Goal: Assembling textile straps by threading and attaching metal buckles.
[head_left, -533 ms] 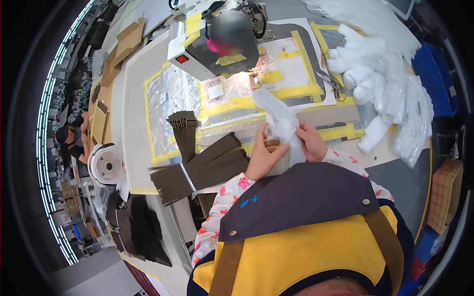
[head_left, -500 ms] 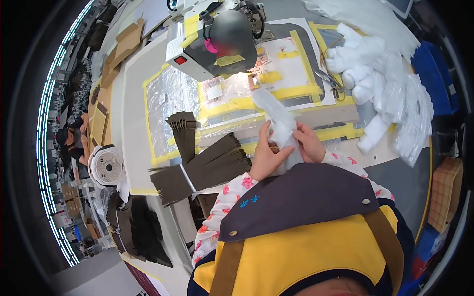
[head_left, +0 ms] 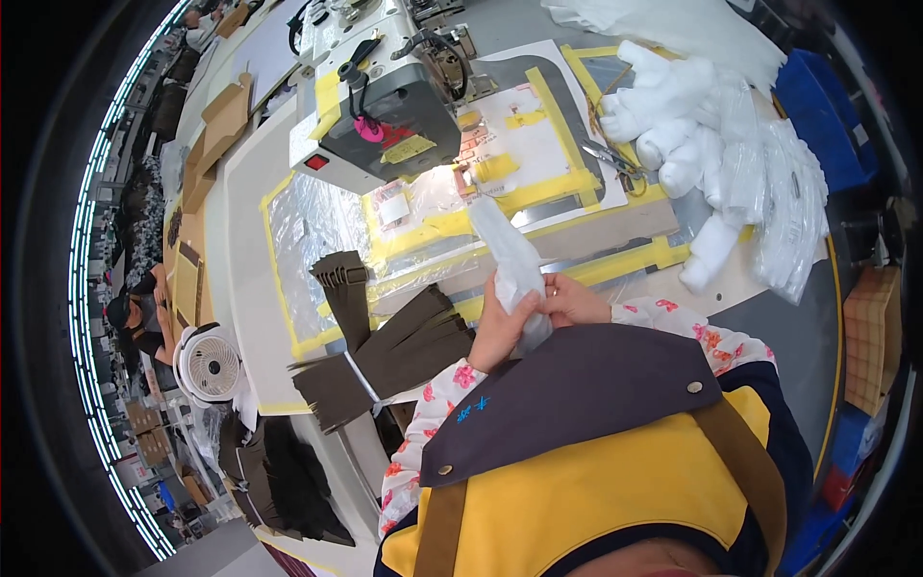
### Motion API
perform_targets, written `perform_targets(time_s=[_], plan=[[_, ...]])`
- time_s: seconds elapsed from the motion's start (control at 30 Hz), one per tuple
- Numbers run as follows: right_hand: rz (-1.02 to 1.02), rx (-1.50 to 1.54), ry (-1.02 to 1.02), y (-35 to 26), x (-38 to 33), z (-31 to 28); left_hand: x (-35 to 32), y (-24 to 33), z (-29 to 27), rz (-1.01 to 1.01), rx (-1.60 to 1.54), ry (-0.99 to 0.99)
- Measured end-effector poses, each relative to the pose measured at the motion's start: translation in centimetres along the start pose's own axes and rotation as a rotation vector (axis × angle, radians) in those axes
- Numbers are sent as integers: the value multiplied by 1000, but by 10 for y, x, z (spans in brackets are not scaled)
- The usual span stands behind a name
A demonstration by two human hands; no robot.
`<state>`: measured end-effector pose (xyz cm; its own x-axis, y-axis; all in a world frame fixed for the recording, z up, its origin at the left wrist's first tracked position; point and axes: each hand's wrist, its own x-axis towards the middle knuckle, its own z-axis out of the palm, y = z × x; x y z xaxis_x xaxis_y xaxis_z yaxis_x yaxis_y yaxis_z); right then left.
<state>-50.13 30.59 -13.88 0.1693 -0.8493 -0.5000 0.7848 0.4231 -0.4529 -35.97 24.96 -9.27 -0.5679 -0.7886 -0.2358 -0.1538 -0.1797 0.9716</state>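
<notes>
A long white piece of thin, soft padding or wrap (head_left: pixel 508 245) stretches from my hands toward the machine, its far end beside the lit work spot. My left hand (head_left: pixel 495 327) is closed round its near part, with the thumb on top. My right hand (head_left: pixel 575 301) pinches its right edge close to the left thumb. Beyond it stands a white and grey sewing machine (head_left: pixel 389 130) with yellow tape on its head. Left of my hands lies a tied bundle of dark olive fabric strips (head_left: pixel 332 392), with more dark strips (head_left: pixel 346 298) under or beside it. My apron hides the lower end of the white piece.
Rolled white pieces (head_left: pixel 673 130) are heaped at the right, with scissors (head_left: pixel 608 157) beside them. A blue bin (head_left: pixel 825 120) stands beyond. At left are a white fan (head_left: pixel 208 364), cardboard boxes (head_left: pixel 213 144) and another person (head_left: pixel 144 313). Yellow tape edges the work surface.
My right hand has come closer to the left and now pinches the white piece's edge. The whole view has shifted slightly, so the table and machine appear further left and lower.
</notes>
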Motion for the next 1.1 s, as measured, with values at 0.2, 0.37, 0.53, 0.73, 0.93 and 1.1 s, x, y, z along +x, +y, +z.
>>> perform_targets(time_s=[0.2,0.37,0.53,0.73,0.93,1.1], plan=[[-591,-1056,62,-90,-4,-12,20,50,-30,43,11,-147],[-1110,-2021,559,-161,7,-66,67,83,-28,520,759,-489],[-857,-1755,643,-191,11,-64,117,67,-40,169,761,-717],[-1182,-1782,1080,-322,-29,-61,132,66,-5,731,876,4],[-1252,-2160,795,-266,-20,-60,81,56,-6,736,863,31],[-874,-1665,139,-147,12,27,37,27,-4,696,1034,-231]])
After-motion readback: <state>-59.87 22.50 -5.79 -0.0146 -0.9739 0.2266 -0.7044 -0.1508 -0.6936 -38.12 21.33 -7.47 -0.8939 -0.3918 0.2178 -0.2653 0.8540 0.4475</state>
